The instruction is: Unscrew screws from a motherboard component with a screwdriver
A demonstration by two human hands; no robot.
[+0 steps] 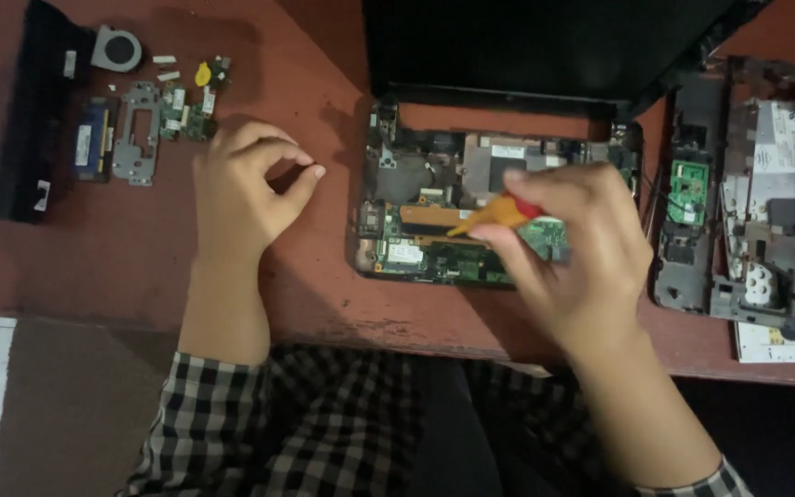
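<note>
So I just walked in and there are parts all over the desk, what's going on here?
A person in a checked shirt is working on an opened laptop base with its circuit board exposed. The right hand holds an orange-handled screwdriver over the board. The left hand rests loosely curled on the red desk, holding nothing visible. Removed parts lie at upper left: a fan, small boards and a metal bracket. A detached casing sits at right.

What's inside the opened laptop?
Inside the laptop are green circuit boards and a copper strip. The right hand, holding a screwdriver, covers the parts beneath it.
</note>
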